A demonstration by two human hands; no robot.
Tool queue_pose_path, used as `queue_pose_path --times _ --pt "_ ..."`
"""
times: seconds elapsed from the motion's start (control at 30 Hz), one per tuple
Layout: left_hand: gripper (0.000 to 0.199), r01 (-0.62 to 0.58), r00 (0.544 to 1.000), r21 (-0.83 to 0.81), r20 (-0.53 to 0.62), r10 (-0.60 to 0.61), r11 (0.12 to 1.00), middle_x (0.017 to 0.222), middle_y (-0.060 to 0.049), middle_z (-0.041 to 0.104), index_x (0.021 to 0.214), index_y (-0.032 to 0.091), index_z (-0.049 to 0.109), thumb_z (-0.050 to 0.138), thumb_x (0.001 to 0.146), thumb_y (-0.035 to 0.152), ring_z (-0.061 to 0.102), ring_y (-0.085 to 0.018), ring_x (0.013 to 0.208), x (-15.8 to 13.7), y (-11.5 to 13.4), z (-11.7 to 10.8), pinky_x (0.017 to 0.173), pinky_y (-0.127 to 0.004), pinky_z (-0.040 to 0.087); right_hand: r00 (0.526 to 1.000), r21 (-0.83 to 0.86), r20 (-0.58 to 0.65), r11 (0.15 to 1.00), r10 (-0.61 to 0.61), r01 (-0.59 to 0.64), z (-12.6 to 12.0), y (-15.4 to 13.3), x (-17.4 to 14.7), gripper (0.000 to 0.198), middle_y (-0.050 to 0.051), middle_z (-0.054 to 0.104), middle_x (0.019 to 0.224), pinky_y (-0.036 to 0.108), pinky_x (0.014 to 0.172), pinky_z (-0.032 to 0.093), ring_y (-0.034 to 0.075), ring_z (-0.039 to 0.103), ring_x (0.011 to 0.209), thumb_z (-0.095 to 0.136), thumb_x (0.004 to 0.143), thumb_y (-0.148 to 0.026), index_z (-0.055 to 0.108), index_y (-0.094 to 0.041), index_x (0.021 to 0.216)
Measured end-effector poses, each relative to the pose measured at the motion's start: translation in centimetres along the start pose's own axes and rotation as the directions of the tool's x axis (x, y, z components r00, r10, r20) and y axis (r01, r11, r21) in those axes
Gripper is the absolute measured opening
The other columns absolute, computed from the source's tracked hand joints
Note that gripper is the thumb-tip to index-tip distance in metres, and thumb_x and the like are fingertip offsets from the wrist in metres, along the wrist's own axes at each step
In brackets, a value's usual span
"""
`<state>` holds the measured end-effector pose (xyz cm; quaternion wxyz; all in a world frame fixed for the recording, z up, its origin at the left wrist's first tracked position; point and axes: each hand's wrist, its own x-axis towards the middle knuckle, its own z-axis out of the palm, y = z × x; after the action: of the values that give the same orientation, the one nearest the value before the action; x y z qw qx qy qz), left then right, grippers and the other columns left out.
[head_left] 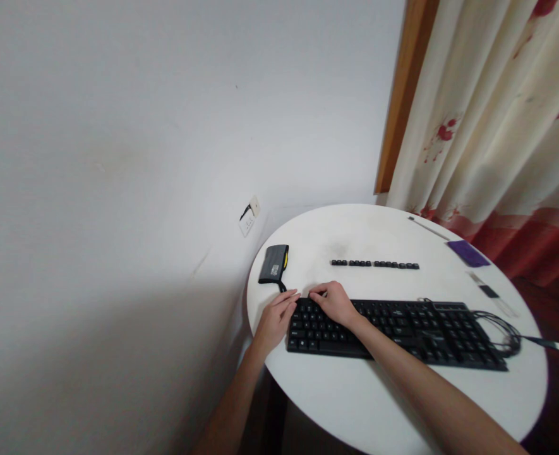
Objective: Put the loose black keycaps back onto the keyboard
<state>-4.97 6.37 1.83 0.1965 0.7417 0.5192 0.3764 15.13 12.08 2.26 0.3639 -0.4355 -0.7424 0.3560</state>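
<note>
A black keyboard (pixel 414 332) lies across the white round table in front of me. At its upper left corner rests my left hand (pixel 274 321), fingers stretched out and touching the edge. Over the top left keys, my right hand (pixel 333 303) is closed in a pinch; whatever sits between the fingertips is too small and hidden to make out. Beyond the keyboard, a row of loose black keycaps (pixel 374 264) is laid out on the tabletop.
A grey pouch (pixel 274 264) with a yellow edge lies left. On the right are a purple cloth (pixel 468 253), a thin brush-like stick (pixel 428 227), a wire tool with a black grip (pixel 489 291) and a coiled cable (pixel 509 338). The wall (pixel 165 189) borders the table's left side.
</note>
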Motion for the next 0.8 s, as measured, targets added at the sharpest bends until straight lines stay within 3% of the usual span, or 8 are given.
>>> queue_pose_path --times 0.3,0.8 --pt "0.039 0.062 0.996 -0.058 -0.059 -0.065 0.996 0.12 -0.009 0.069 0.115 0.018 0.069 0.039 0.099 0.036 0.062 -0.021 0.113 -0.02 -0.12 0.17 0.104 -0.04 0.045 0.999 -0.088 0.032 0.996 -0.028 0.03 -0.1 -0.18 -0.29 0.018 0.003 0.077 0.09 0.028 0.08 0.049 0.02 0.07 0.083 0.061 0.084 -0.024 0.078 -0.022 0.086" --pt "0.04 0.137 0.988 -0.116 -0.052 -0.144 0.984 0.115 -0.008 0.071 0.114 0.017 0.068 0.038 0.099 0.039 0.064 -0.021 0.108 -0.03 0.0 0.09 0.1 -0.037 0.047 0.991 -0.274 0.099 0.955 -0.088 0.112 -0.42 -0.58 -0.62 0.021 0.003 0.076 0.093 0.026 0.081 0.046 0.019 0.068 0.087 0.057 0.088 -0.025 0.077 -0.023 0.09"
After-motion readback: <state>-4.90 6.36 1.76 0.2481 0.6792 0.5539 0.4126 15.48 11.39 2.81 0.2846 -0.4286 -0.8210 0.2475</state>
